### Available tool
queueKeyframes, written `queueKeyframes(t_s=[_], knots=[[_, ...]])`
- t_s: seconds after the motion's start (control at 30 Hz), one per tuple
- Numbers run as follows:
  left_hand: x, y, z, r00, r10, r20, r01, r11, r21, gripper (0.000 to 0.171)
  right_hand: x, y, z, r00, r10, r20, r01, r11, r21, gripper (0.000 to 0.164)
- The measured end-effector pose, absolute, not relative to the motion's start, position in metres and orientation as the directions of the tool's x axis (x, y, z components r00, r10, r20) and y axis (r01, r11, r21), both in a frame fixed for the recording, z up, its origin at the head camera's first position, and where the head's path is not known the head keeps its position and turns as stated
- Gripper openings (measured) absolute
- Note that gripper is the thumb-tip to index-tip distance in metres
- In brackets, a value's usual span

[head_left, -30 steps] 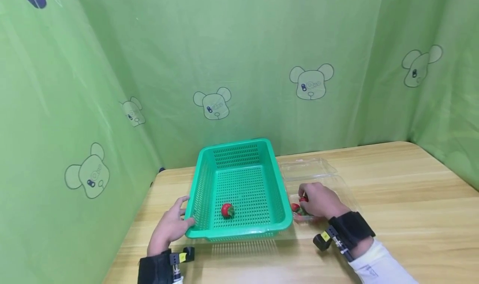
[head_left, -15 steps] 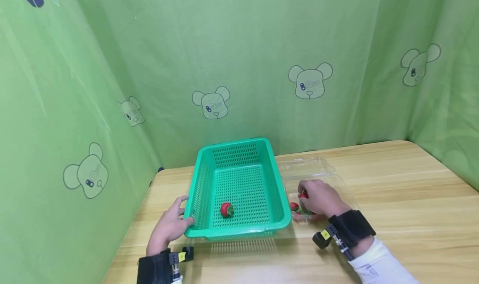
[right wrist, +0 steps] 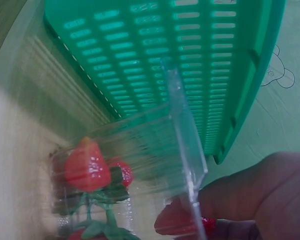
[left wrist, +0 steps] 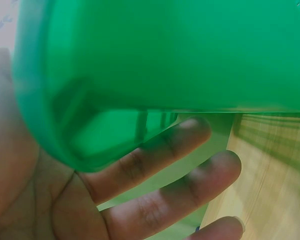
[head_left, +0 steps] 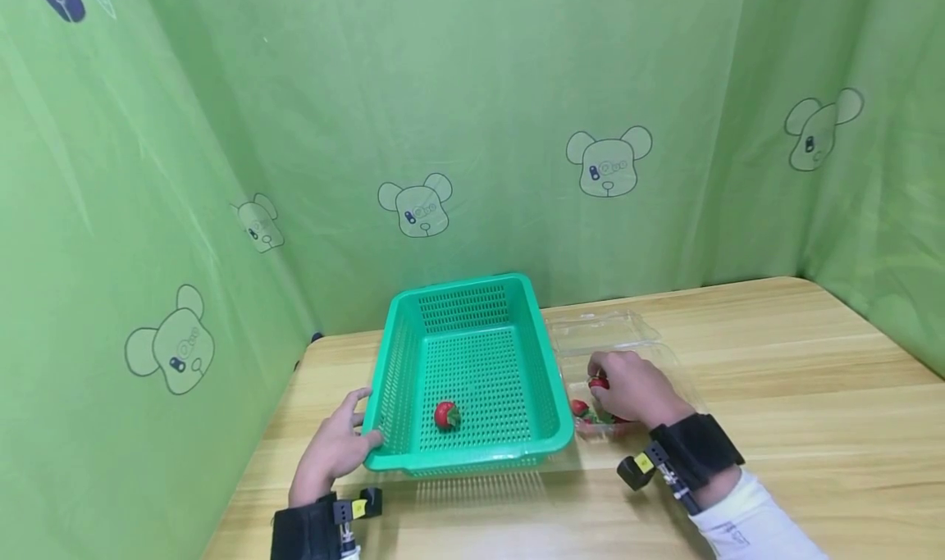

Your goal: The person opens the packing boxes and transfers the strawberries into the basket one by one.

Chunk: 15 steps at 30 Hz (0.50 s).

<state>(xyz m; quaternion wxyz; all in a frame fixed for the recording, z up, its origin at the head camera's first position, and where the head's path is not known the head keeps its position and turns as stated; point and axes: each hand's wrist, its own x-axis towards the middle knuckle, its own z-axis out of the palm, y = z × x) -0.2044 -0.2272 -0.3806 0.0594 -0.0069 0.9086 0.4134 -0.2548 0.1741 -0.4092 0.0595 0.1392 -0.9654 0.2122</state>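
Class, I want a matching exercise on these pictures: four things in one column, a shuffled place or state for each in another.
1. Left hand
2. Right hand
3. Basket
4. Clear box

A. Green, lone strawberry on its floor
B. Pinching a red strawberry
C. Transparent, several strawberries inside
D. At the basket's near left corner

Pairs: 1-D, 2-B, 3-A, 4-C

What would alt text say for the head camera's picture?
A person's right hand holds a strawberry at an open clear plastic box containing more strawberries. Left of it, their left hand touches a green perforated basket with another strawberry inside. The setting is a wooden table with a patterned green curtain behind.
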Motion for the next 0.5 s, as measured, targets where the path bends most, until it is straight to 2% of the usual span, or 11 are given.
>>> queueKeyframes(t_s=[0.5], knots=[[-0.2042, -0.2267, -0.3798, -0.992, 0.036, -0.12, -0.068, 0.651, 0.756, 0.068, -0.2528, 0.1736, -0.4075, -0.952, -0.245, 0.186, -0.302, 0.861, -0.409, 0.013]])
